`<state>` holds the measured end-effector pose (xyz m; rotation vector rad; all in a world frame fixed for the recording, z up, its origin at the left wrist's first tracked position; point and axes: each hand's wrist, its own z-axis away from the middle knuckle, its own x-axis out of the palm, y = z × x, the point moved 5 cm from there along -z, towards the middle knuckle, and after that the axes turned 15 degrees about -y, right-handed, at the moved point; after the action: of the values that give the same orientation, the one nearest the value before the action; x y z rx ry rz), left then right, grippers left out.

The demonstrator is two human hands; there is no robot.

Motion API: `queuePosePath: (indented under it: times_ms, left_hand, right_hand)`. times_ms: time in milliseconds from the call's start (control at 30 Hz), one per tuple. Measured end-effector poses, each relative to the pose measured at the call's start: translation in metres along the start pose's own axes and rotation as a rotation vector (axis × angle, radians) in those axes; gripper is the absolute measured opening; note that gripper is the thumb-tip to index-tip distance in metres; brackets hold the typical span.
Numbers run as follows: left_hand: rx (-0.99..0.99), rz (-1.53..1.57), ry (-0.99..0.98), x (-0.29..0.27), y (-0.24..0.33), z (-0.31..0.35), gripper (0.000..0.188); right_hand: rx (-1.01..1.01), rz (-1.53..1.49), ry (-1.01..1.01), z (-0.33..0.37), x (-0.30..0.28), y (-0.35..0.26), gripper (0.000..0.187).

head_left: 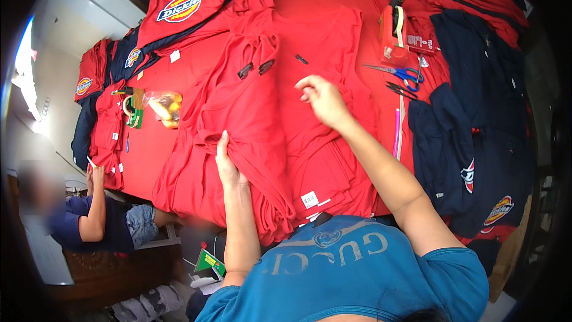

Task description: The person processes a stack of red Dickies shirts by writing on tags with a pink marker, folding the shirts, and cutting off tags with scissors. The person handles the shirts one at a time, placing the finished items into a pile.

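Observation:
My left hand (229,164) grips the folded edge of a red shirt (238,107), thumb on top and the other fingers hidden under the cloth. To its right my right hand (325,102) hovers over another red garment (325,36), loosely bent fingers apart, with nothing visible in them. Two small black clip-like pieces (266,67) lie on the red cloth ahead of my left hand. Another small dark piece (301,59) rests just beyond my right fingertips. Near my body, a white barcode label (309,199) shows on stacked red cloth.
On the right are a red tape dispenser (394,36), blue-handled scissors (408,75), black snips (400,90), a pink stick (397,134) and navy garments (471,101). At left are a green tape dispenser (133,112), a plastic bag (164,109) and a seated person (89,220).

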<state>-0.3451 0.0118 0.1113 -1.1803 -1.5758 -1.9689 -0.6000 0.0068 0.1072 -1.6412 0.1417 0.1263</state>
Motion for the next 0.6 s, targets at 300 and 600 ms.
queuePosePath:
  times_ms: [300,600]
  left_hand:
    - [0.107,-0.055,0.087,0.002,0.045,0.018,0.043]
    - [0.01,-0.21,0.231,-0.109,0.08,0.034,0.047]
  right_hand:
    - [-0.011,0.4,0.204,-0.079,-0.043,0.013,0.021]
    - [0.027,0.301,-0.027,-0.088,-0.045,0.057,0.018]
